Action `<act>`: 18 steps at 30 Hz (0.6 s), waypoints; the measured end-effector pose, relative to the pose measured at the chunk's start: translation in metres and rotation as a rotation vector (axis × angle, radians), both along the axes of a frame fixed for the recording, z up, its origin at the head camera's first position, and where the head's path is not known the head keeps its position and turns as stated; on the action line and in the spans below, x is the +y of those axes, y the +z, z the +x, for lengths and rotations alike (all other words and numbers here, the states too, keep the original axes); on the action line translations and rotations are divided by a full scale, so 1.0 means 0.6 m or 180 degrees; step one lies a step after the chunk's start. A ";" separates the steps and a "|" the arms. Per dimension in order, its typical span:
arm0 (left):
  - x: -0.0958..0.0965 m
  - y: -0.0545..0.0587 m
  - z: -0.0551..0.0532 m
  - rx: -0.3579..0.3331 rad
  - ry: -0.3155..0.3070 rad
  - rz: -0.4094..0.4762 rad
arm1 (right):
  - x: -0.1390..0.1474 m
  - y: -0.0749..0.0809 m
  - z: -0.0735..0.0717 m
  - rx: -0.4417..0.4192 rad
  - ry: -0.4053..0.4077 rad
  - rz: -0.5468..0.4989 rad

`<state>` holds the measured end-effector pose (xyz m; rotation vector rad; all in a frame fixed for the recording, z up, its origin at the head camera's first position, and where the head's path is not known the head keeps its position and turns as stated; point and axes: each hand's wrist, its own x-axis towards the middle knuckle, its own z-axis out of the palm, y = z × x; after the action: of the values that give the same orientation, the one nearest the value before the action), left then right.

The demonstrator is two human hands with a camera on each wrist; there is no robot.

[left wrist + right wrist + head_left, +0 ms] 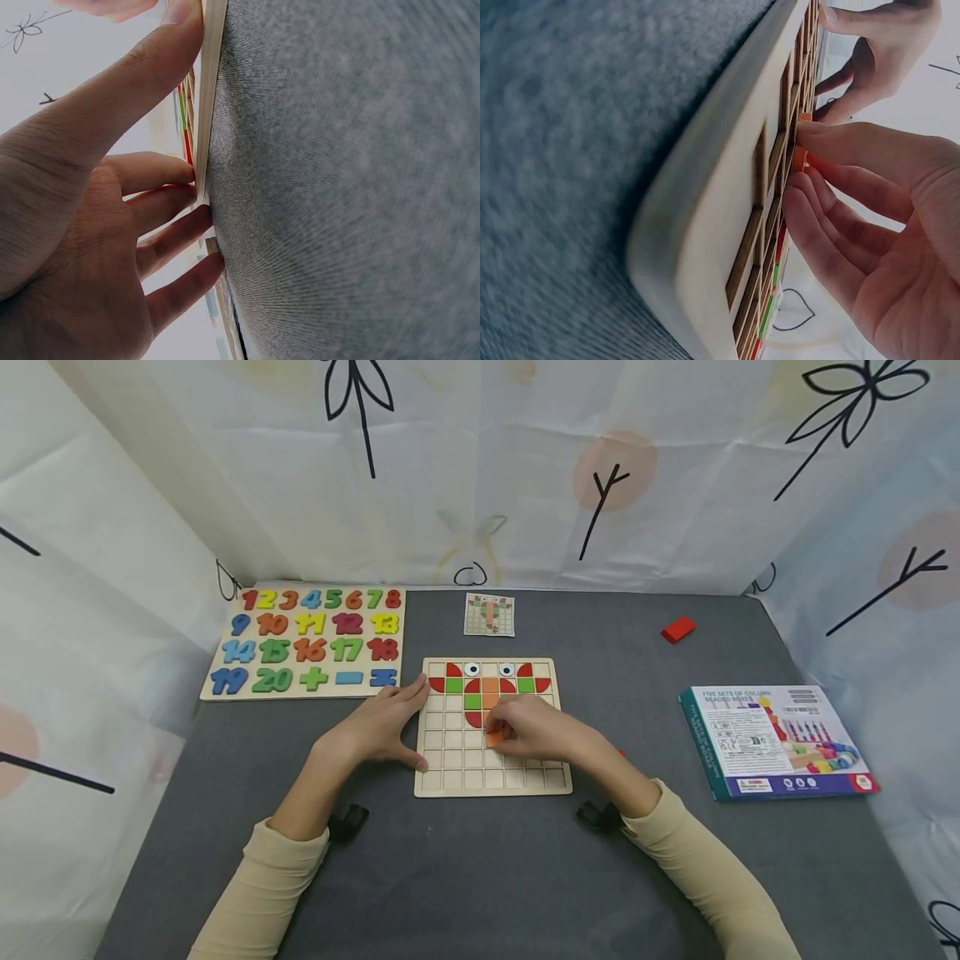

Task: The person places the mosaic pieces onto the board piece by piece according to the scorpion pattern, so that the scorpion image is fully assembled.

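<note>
On the grey table lies a wooden grid board [453, 781], its upper squares filled with red, green and orange tiles and two eye tiles. My right hand [534, 728] pinches an orange square tile [800, 159] between thumb and fingers, close over the middle columns below the filled part. Part of that tile is hidden by the fingers in the head view. Along the board's left edge rests my left hand [378, 727], thumb near the lower corner and fingers higher up. The left wrist view shows its fingers [169, 176] fairly straight against the wooden side.
A small pattern card [489, 614] lies behind the board. To the left is a number puzzle board [311, 696], right beside the left fingertips. A boxed toy set [780, 739] and a red block [678, 629] are on the right. White printed curtains surround the table.
</note>
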<state>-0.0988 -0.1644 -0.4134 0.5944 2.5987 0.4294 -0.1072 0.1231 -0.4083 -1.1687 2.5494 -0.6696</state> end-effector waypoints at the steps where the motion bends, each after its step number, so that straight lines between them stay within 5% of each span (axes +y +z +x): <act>1: 0.001 0.000 0.000 0.0007 -0.0005 -0.0005 | 0.000 -0.001 0.000 -0.0003 -0.0007 -0.0008; 18: 0.000 -0.002 -0.001 0.0061 -0.0038 0.0056 | 0.003 -0.007 0.002 -0.0067 0.0003 -0.0083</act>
<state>-0.0993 -0.1643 -0.4146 0.6225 2.6106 0.4451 -0.1058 0.1247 -0.4125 -1.1648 2.5299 -0.7131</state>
